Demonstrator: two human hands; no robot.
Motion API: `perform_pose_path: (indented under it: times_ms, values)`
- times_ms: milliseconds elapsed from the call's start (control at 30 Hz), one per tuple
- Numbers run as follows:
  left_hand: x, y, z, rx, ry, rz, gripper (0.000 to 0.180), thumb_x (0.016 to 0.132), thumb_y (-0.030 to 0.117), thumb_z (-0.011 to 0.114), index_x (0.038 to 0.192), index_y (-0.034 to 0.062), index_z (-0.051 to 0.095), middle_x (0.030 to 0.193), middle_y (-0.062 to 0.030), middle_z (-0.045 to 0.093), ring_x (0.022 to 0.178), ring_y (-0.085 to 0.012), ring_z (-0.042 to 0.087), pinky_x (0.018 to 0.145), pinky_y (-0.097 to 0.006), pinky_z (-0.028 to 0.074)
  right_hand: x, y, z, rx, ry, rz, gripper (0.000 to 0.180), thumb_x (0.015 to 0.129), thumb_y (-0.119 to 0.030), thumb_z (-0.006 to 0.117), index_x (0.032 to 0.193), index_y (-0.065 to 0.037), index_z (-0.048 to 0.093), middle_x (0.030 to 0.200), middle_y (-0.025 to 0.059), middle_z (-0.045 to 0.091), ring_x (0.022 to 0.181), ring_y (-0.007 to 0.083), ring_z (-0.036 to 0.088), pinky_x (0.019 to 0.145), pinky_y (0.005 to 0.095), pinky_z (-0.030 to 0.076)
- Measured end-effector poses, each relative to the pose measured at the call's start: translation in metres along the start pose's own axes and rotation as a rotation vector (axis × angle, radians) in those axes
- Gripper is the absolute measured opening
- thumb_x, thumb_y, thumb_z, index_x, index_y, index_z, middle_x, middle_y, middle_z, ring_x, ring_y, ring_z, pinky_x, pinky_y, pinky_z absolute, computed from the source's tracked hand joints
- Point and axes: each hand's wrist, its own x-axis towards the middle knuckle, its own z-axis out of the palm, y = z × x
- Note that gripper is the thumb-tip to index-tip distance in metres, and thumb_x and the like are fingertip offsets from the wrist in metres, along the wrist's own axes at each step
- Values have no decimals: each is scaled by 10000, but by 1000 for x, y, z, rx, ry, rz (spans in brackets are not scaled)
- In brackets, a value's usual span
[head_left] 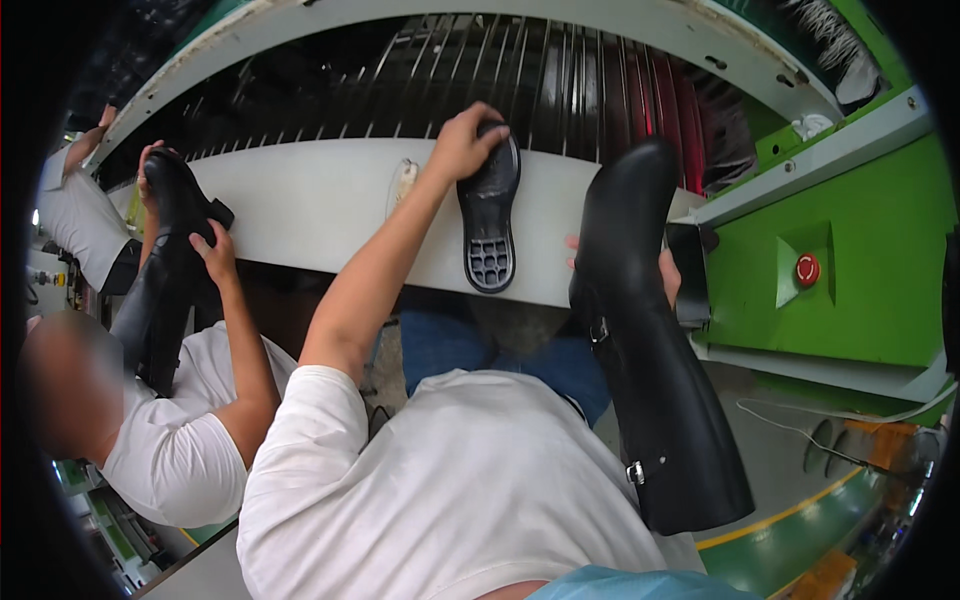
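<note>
A black shoe sole (487, 215) lies on the white ledge before me, its inner side up and a grid of hollows at the near, heel end. My left hand (468, 143) is closed on its far, toe end, the thumb over the rim. To the right stands a tall black boot (655, 300) with buckled straps, toe pointing away and shaft reaching back beside my body. My right hand (669, 277) grips the boot around its foot and ankle; most of that hand is hidden behind it, with fingers showing at both sides.
The white ledge (300, 190) runs along a rack of metal rods (480, 70). At left, a co-worker holds another black boot (175, 205). A green machine panel (760, 310) with a red button (807, 269) stands at right. A small pale tag-like thing (405, 178) lies left of the sole.
</note>
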Motion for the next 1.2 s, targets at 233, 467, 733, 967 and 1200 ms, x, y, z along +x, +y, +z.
perform_pose_path:
  times_ms: [233, 467, 733, 967, 1200]
  values:
    - [-8, 122, -25, -779, -102, -73, 217, 1093, 70, 793, 1283, -25, 747, 1159, -188, 860, 1058, -262, 858, 925, -374, 712, -11, -8, 12, 308, -130, 128, 941, 1092, -691, 508, 1619, 89, 524, 1450, 388, 690, 1169, 401, 779, 996, 460, 653]
    - [-35, 183, -37, -700, -22, 199, 287, 1100, 50, 785, 1376, -25, 765, 1178, -180, 870, 1089, -237, 851, 967, -344, 690, -24, 10, 45, -282, -170, -259, 1037, 1022, -710, 648, 1623, 115, 468, 1390, 316, 703, 1130, 418, 788, 951, 471, 679]
    - [-87, 207, -50, -840, -111, 296, 577, 1176, 359, 642, 1551, -79, 647, 1396, -268, 796, 1280, -306, 793, 1143, -431, 613, -41, 24, 74, -353, -207, -194, 1067, 968, -745, 664, 1617, 75, 454, 1361, 265, 687, 1135, 310, 768, 907, 391, 650]
    - [-98, 216, -52, -748, -105, 312, 659, 927, 124, 917, 1505, -76, 674, 1372, -274, 803, 1226, -311, 809, 1092, -451, 659, -48, 27, 86, -387, -139, -153, 1146, 895, -768, 678, 1659, 48, 427, 1356, 226, 676, 1110, 268, 751, 894, 366, 640]
    - [-98, 217, -50, -735, -101, 304, 603, 933, 100, 900, 1473, -80, 700, 1352, -274, 811, 1226, -316, 814, 1082, -452, 667, -44, 28, 77, -401, -136, -126, 1212, 858, -798, 716, 1680, 40, 414, 1384, 192, 661, 1124, 237, 743, 897, 349, 639]
